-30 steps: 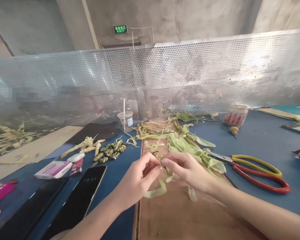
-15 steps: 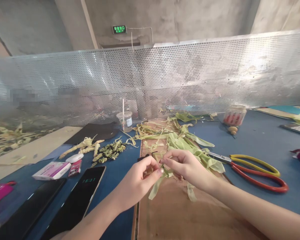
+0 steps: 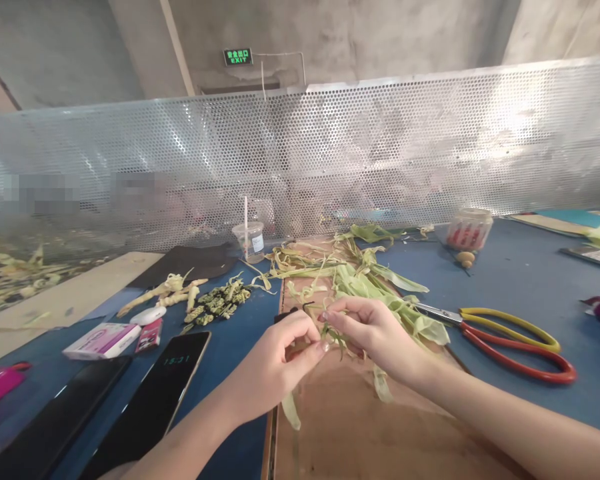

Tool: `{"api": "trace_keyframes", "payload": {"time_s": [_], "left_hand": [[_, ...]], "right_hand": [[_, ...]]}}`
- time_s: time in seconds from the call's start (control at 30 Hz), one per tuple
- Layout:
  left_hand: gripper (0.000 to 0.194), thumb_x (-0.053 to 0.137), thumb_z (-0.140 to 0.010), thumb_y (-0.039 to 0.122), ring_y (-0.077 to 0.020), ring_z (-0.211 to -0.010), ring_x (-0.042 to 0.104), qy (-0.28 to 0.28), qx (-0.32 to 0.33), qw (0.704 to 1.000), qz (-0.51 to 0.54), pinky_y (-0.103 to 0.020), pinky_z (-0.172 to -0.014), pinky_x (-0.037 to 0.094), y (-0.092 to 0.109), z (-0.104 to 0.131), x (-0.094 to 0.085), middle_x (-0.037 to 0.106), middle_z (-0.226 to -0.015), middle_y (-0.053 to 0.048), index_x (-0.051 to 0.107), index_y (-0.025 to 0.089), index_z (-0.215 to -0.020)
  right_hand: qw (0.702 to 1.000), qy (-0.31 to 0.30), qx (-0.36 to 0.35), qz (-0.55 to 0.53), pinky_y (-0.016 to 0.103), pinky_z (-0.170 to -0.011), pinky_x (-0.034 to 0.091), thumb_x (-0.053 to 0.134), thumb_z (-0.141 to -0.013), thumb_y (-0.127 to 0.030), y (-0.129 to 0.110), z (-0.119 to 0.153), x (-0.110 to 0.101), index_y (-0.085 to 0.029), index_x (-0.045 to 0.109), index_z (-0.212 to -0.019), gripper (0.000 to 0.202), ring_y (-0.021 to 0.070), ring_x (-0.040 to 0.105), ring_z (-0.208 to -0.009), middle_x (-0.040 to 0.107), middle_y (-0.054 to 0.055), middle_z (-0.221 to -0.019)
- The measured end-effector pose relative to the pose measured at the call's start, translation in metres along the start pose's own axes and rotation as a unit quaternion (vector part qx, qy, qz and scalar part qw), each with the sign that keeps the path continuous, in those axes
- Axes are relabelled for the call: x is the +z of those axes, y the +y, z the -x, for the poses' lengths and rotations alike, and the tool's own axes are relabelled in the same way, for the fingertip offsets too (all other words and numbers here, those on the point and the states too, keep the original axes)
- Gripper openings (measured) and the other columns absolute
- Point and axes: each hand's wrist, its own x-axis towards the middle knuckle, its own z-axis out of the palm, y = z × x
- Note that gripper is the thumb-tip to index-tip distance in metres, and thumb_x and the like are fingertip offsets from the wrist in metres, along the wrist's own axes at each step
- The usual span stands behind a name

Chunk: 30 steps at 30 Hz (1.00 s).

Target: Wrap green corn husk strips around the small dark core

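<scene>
My left hand (image 3: 293, 360) and my right hand (image 3: 360, 327) meet over the brown board (image 3: 350, 427), fingertips close together. Both pinch a small green husk piece (image 3: 336, 339) between them; its exact shape is partly hidden by the fingers. A pale strip (image 3: 291, 410) hangs below my left hand. Behind my right hand lie light green husks (image 3: 360, 283), with drier, yellowish strips (image 3: 300, 261) further back. Scissors (image 3: 510, 340) with one yellow and one red handle rest to the right, their blades touching the husks.
Left are two dark phones (image 3: 155, 400), a pink-white box (image 3: 103, 340), a green braided bundle (image 3: 220, 301) and pale twisted pieces (image 3: 165, 291). Behind stand a plastic cup (image 3: 250, 241) and a jar (image 3: 470, 230), before a perforated metal screen (image 3: 330, 153).
The pale strip under my hands has swung left and now hangs below my left hand. The green piece between the fingers has shifted slightly; both hands stay nearly in place.
</scene>
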Motion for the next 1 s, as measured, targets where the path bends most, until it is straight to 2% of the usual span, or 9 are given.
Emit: {"api": "trace_keyframes", "payload": {"time_s": [0.1, 0.3, 0.5, 0.77, 0.83, 0.93, 1.0], "left_hand": [[0.025, 0.045, -0.085, 0.033, -0.0099, -0.061, 0.036, -0.022, 0.003, 1.0, -0.007, -0.023, -0.055, 0.03, 0.001, 0.0, -0.002, 0.037, -0.071, 0.004, 0.042, 0.019, -0.065], [0.027, 0.046, -0.086, 0.037, -0.0093, -0.059, 0.036, 0.015, 0.004, 1.0, -0.017, -0.023, -0.053, 0.029, -0.003, 0.0, 0.001, 0.041, -0.071, 0.004, 0.045, 0.019, -0.065], [0.032, 0.035, -0.091, 0.037, -0.0107, -0.059, 0.039, 0.104, 0.011, 0.994, -0.026, -0.023, -0.055, 0.033, -0.007, 0.0, 0.0, 0.041, -0.069, 0.002, 0.052, 0.019, -0.071], [0.03, 0.038, -0.09, 0.035, -0.0105, -0.058, 0.039, 0.162, 0.028, 0.984, -0.063, -0.022, -0.055, 0.033, -0.01, -0.002, 0.001, 0.042, -0.067, 0.003, 0.05, 0.018, -0.068], [0.025, 0.04, -0.089, 0.035, -0.0108, -0.061, 0.043, 0.161, 0.023, 0.985, -0.059, -0.022, -0.056, 0.035, -0.011, -0.002, 0.002, 0.046, -0.069, 0.003, 0.05, 0.019, -0.073], [0.014, 0.041, -0.089, 0.035, -0.0107, -0.066, 0.049, 0.16, 0.011, 0.986, -0.046, -0.02, -0.057, 0.037, -0.014, -0.002, 0.003, 0.053, -0.078, 0.003, 0.048, 0.023, -0.09], [0.014, 0.038, -0.09, 0.035, -0.0099, -0.059, 0.047, 0.151, 0.008, 0.986, -0.068, -0.02, -0.052, 0.036, -0.015, 0.0, 0.004, 0.051, -0.071, 0.005, 0.046, 0.024, -0.094]], "right_hand": [[1.0, -0.002, 0.001, -0.007, 0.018, -0.037, 0.028, 0.052, -0.083, -0.042, 0.002, 0.0, 0.001, -0.018, 0.059, -0.075, 0.026, 0.0054, 0.03, -0.039, 0.033, -0.008, -0.044], [0.999, 0.001, -0.012, -0.039, 0.018, -0.039, 0.028, 0.053, -0.083, -0.043, 0.003, -0.001, -0.001, -0.017, 0.057, -0.077, 0.026, 0.0053, 0.029, -0.041, 0.033, -0.008, -0.047], [0.998, -0.008, -0.053, -0.033, 0.019, -0.04, 0.019, 0.052, -0.084, -0.039, -0.003, -0.001, -0.004, -0.017, 0.057, -0.078, 0.024, 0.0045, 0.024, -0.045, 0.03, -0.007, -0.054], [0.997, 0.02, -0.076, 0.011, 0.02, -0.041, 0.019, 0.048, -0.086, -0.04, -0.004, 0.003, 0.001, -0.016, 0.057, -0.082, 0.026, 0.006, 0.024, -0.047, 0.029, -0.007, -0.054], [0.996, 0.017, -0.088, 0.029, 0.019, -0.042, 0.021, 0.048, -0.087, -0.039, -0.005, 0.004, 0.001, -0.017, 0.057, -0.082, 0.024, 0.0062, 0.025, -0.047, 0.028, -0.007, -0.054], [0.992, 0.011, -0.105, 0.076, 0.019, -0.043, 0.024, 0.045, -0.088, -0.034, -0.005, 0.005, -0.001, -0.018, 0.056, -0.088, 0.019, 0.0065, 0.027, -0.047, 0.032, -0.007, -0.055], [0.986, 0.006, -0.116, 0.116, 0.019, -0.044, 0.026, 0.045, -0.088, -0.029, -0.005, 0.005, -0.003, -0.019, 0.056, -0.092, 0.016, 0.0066, 0.03, -0.047, 0.04, -0.006, -0.058]]}}
